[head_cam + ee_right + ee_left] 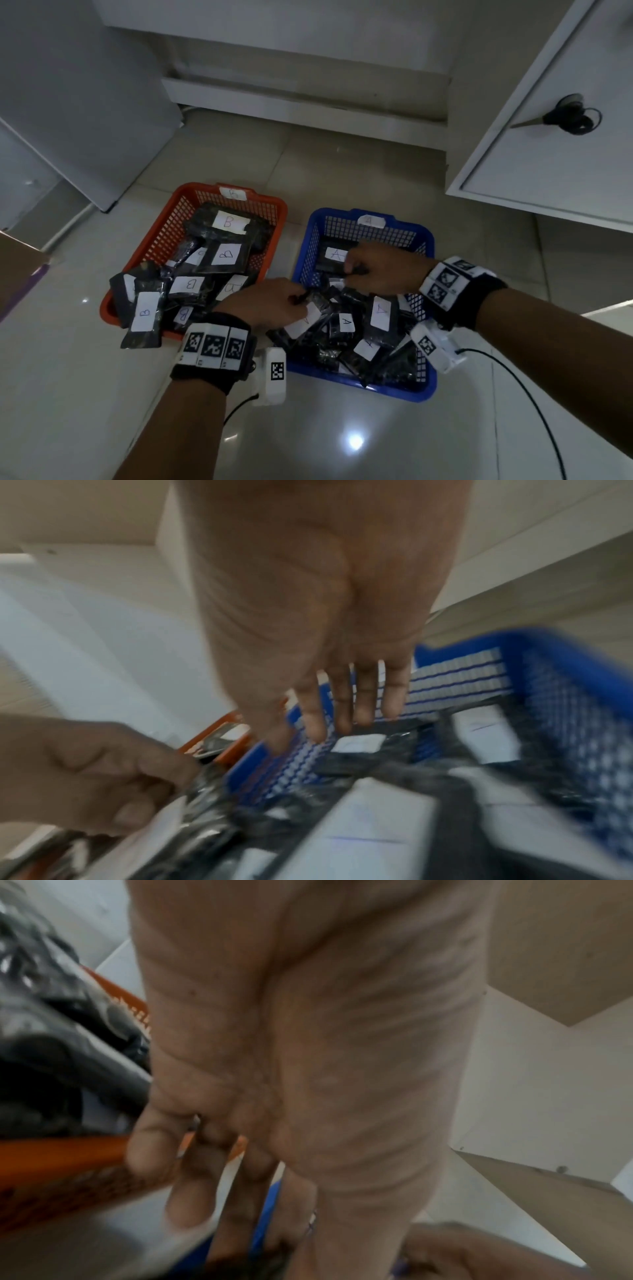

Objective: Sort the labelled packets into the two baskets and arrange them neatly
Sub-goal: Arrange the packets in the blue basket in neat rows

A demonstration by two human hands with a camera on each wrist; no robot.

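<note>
**Head view: both hands working in the blue basket**

Head view gives me the clearest read. I take the blue plastic mesh basket tagged "A" as my landmark; it sits on the pale glossy tiled floor. Just beside it, on its left, stands the orange plastic mesh basket tagged "B", heaped with black plastic packets bearing white "B" labels; one of these hangs over that basket's near rim.

My left hand reaches over the blue basket's left rim, fingers curled and pinching the top edge of a black packet with a white label lying on the pile inside. My right hand is over the basket's far half, fingers curled round something small and dark; what it is I cannot tell. Black packets with white "A" labels fill the basket's near half, overlapping at odd angles. Both wrist views are blurred.
</note>
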